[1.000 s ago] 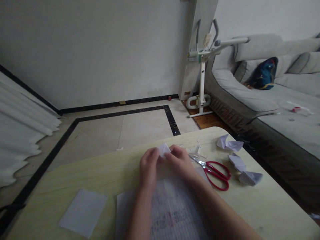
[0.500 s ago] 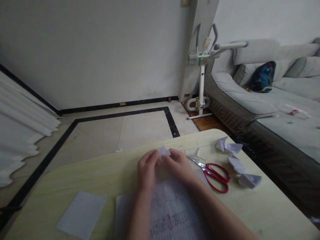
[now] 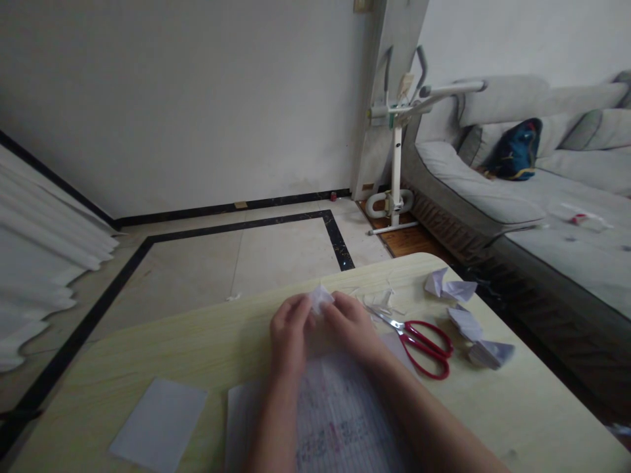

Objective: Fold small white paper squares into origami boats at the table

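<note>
A small folded piece of white paper (image 3: 320, 297) is held up between both hands, over the table's far half. My left hand (image 3: 290, 328) pinches its left side, fingers bent. From the right, my right hand (image 3: 351, 323) grips the other side with thumb and fingers closed on it. Below my wrists lies a lined sheet with writing (image 3: 340, 414). Red-handled scissors (image 3: 426, 345) rest just right of my right hand, blades towards thin paper scraps (image 3: 384, 299). Part of the folded paper is hidden by my fingers.
Several folded paper pieces (image 3: 488, 353) lie along the right of the pale wooden table (image 3: 207, 348). A plain white paper sheet (image 3: 158, 424) lies at the left front. Beyond the right edge stand a grey sofa (image 3: 582, 243) and exercise equipment (image 3: 397, 157).
The folded paper has turned slightly in my fingers, with a corner now pointing up. Both hands have stayed in nearly the same place.
</note>
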